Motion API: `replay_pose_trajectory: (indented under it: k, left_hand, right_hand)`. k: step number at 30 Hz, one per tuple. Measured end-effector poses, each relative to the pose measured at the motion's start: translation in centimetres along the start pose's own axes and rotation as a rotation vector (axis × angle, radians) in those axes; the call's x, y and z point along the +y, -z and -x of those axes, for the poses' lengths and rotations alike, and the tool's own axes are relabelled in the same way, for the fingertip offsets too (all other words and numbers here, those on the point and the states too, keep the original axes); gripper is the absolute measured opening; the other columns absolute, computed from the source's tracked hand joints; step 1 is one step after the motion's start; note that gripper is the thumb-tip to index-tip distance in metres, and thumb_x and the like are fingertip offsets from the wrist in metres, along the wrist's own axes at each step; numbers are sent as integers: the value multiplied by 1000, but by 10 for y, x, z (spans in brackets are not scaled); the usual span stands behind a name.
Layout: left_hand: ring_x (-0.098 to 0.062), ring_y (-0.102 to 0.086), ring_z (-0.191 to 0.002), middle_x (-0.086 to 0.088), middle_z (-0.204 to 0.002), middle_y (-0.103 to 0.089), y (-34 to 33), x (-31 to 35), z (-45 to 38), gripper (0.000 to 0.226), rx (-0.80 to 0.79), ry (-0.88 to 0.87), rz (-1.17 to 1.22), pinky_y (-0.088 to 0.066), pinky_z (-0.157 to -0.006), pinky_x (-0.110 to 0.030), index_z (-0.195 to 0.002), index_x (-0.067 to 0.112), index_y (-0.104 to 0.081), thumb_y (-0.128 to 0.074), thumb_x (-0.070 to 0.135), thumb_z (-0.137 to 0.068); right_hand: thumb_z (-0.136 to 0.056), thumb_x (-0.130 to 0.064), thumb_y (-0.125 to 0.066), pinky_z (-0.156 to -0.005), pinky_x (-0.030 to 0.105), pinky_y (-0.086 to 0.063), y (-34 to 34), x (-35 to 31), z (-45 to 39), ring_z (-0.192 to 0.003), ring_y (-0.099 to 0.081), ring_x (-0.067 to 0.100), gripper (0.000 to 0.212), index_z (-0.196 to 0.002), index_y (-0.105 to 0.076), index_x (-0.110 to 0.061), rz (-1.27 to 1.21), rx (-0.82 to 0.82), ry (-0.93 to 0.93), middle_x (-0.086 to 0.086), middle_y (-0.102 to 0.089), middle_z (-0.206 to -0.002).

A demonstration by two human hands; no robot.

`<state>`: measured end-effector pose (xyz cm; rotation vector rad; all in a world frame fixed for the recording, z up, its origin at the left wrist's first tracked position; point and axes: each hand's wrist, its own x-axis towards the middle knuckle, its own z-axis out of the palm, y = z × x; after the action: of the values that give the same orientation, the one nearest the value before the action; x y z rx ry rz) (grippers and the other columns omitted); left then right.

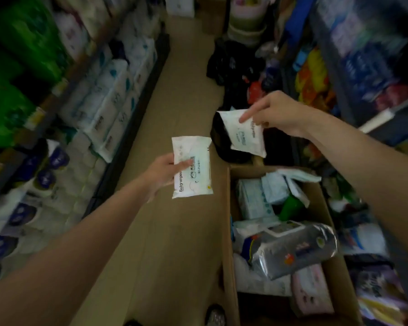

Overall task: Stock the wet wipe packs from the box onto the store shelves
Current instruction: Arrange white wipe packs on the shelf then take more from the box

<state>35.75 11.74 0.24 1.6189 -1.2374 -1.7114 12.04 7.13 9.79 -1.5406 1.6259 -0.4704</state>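
My left hand [161,174] pinches a white baby wipes pack [193,170] over the aisle floor, thumb on its printed front. My right hand [275,112] holds a second white wipes pack [244,137] by its top edge, hanging above the far end of the cardboard box [229,231]. The box stands on the floor at the right and holds several wipe packs, among them a silver-wrapped pack [295,250] and a pink one [312,290]. The shelves on the left [108,95] carry rows of white wipe packs.
Green packs [21,55] fill the upper left shelf, and purple-and-white packs [45,175] sit lower down. Black bags [233,64] lie on the floor beyond the box. Crowded shelves with blue and colourful goods [363,55] line the right. A tan floor strip [174,231] runs between.
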Motion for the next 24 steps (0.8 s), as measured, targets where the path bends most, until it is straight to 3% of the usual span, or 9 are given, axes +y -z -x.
replay_pose_trajectory:
  k: [2,4,5,7,11,15,17,21,24]
  left_hand:
    - [-16,-64,-96,-1,-111,-68,31,36,23,21,27,-67,56,-47,-86,-27,-111,18,-61,-55,23,-92]
    - [-10,-64,-92,3,-106,-68,72,73,51,14,46,-150,80,-47,-84,-26,-106,24,-59,-54,24,-93]
    - [-10,-64,-91,3,-106,-68,95,89,67,14,63,-192,77,-48,-81,-26,-105,25,-59,-54,25,-93]
    - [-10,-64,-86,2,-104,-68,145,118,104,15,111,-266,66,-48,-76,-23,-106,22,-59,-53,24,-93]
    - [-10,-65,-83,1,-100,-68,246,155,187,15,225,-364,82,-52,-76,-25,-106,20,-60,-52,22,-94]
    - [-14,-63,-83,-3,-98,-67,336,177,268,10,388,-470,101,-48,-76,-27,-96,19,-61,-51,18,-94]
    - [-13,-63,-78,-4,-96,-67,373,184,306,9,494,-547,132,-49,-67,-25,-96,17,-60,-52,14,-94]
    - [-12,-64,-75,-4,-96,-67,429,191,372,13,752,-655,232,-55,-55,-20,-103,12,-57,-57,11,-90]
    - [-18,-64,-74,-7,-88,-67,461,194,408,4,899,-764,415,-58,-56,-24,-93,9,-57,-58,8,-89]
  right_hand:
    - [-84,10,-44,-50,16,-47,1,-68,12,-63,-58,9,32,-87,-71,-7,-20,-12,94,18,-60,-78]
    - [-82,9,-45,-70,33,-52,-4,-133,21,-75,-61,26,34,-76,-72,-11,-57,21,200,32,-63,-89]
    - [-81,7,-47,-74,38,-47,-7,-165,26,-82,-60,34,33,-72,-72,-14,-81,56,248,33,-63,-92]
    - [-84,3,-52,-76,41,-45,-14,-228,36,-88,-60,31,27,-74,-71,-13,-134,135,344,19,-65,-84]
    - [-81,-9,-68,-90,39,-50,-39,-346,57,-101,-62,23,13,-74,-70,-19,-223,225,530,6,-67,-97]
    - [-80,-5,-69,-75,22,-45,-77,-452,80,-86,-58,8,17,-74,-69,-21,-229,360,748,-1,-63,-92]
    - [-80,0,-65,-69,15,-43,-99,-501,91,-76,-56,-2,19,-81,-69,-19,-233,274,863,-2,-63,-89]
    - [-82,2,-64,-80,36,-51,-142,-580,103,-102,-59,22,33,-107,-59,-19,-269,-39,927,12,-61,-113]
    - [-83,4,-62,-75,29,-48,-169,-624,108,-90,-60,19,18,-93,-61,-12,-242,-111,947,9,-63,-95]
